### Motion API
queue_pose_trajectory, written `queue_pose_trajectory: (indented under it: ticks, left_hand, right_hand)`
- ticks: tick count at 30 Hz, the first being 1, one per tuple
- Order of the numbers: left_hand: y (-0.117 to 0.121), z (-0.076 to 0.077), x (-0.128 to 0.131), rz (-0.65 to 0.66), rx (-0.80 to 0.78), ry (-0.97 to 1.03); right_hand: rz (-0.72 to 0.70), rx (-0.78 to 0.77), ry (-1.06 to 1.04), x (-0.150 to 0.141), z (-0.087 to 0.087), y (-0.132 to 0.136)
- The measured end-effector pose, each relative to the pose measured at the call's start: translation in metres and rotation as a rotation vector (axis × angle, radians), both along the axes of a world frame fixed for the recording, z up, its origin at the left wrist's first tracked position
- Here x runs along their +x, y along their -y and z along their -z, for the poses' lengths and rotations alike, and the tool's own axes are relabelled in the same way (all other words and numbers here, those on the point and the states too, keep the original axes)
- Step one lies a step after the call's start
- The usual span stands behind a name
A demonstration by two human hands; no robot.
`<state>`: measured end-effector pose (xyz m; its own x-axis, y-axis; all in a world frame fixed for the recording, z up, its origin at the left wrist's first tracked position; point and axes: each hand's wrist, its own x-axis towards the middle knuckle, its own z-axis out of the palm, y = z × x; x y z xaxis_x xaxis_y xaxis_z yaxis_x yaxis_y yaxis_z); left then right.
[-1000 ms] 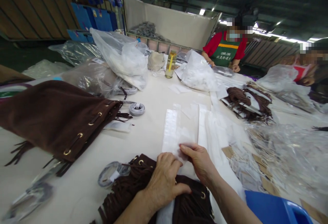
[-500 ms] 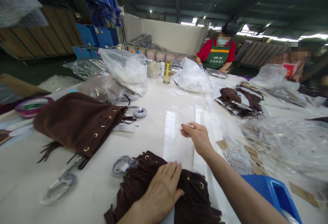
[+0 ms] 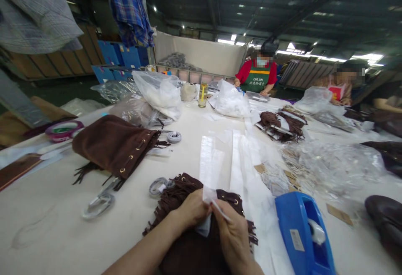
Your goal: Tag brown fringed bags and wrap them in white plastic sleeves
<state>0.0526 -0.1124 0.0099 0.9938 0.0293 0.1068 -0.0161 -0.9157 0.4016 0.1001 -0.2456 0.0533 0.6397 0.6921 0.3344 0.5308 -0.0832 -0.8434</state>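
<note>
A brown fringed drawstring bag (image 3: pixel 192 181) with gold eyelets lies in front of me at the table's near side. Above it my hands meet, fingers closed, on a thin translucent white strip (image 3: pixel 209 193). My left hand (image 3: pixel 192 206) pinches it from the left. From the right, my right hand (image 3: pixel 231 226) grips it between thumb and fingers. A pale grey piece (image 3: pixel 204 227) shows on the bag under my hands. Just beyond, white translucent strips (image 3: pixel 207 157) lie flat. A coiled grey cord (image 3: pixel 158 187) rests against the bag's left side.
Another brown drawstring bag (image 3: pixel 113 145) lies left, near a purple tape roll (image 3: pixel 64 130). At right stand a blue tape dispenser (image 3: pixel 297 229) and crumpled clear plastic (image 3: pixel 342 162). A bottle (image 3: pixel 203 95) and white plastic bag (image 3: pixel 230 101) sit farther back. Co-workers stand across the table.
My right hand has come back toward me from the strips with a white strip. My left hand has lifted from lying flat on the bag and closed on it. The view has shifted right.
</note>
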Motion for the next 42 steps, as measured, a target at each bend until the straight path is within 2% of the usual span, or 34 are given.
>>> queue_pose_trajectory:
  ticks: [4, 7, 11, 15, 18, 23, 28, 31, 33, 37, 42]
  left_hand:
    - [-0.005, 0.002, -0.01, 0.063, 0.019, -0.006]
    - [-0.005, -0.001, -0.015, 0.056, 0.027, -0.014]
    - [-0.004, -0.013, -0.031, 0.073, 0.026, -0.033]
    - [0.001, -0.025, -0.063, 0.1, 0.007, -0.008]
    - [0.007, -0.028, -0.086, 0.107, -0.04, 0.062]
    - [0.02, -0.017, -0.104, 0.005, 0.029, 0.131]
    - [0.025, 0.005, -0.108, -0.077, 0.078, 0.24]
    - [0.021, 0.009, -0.112, -0.102, 0.055, 0.354]
    - [0.018, 0.008, -0.115, -0.044, 0.062, 0.406]
    - [0.014, 0.007, -0.117, 0.22, 0.173, 0.421]
    - [0.013, -0.001, -0.109, 0.293, 0.16, 0.343]
  right_hand:
    - [-0.014, 0.08, 0.307, -0.018, 0.029, 0.012]
    - [-0.026, 0.094, 0.43, -0.022, 0.04, 0.017]
    - [-0.033, 0.152, 0.523, -0.026, 0.044, 0.021]
    - [-0.076, 0.175, 0.635, -0.03, 0.047, 0.023]
    - [-0.109, 0.18, 0.703, -0.031, 0.046, 0.024]
    - [-0.207, 0.107, 0.796, -0.037, 0.045, 0.031]
    - [-0.169, 0.013, 0.893, -0.052, 0.061, 0.042]
    - [-0.162, -0.009, 0.95, -0.056, 0.066, 0.044]
    - [-0.155, 0.019, 1.005, -0.056, 0.065, 0.044]
    - [-0.133, 0.11, 1.054, -0.056, 0.06, 0.041]
    - [-0.152, 0.148, 0.975, -0.057, 0.057, 0.041]
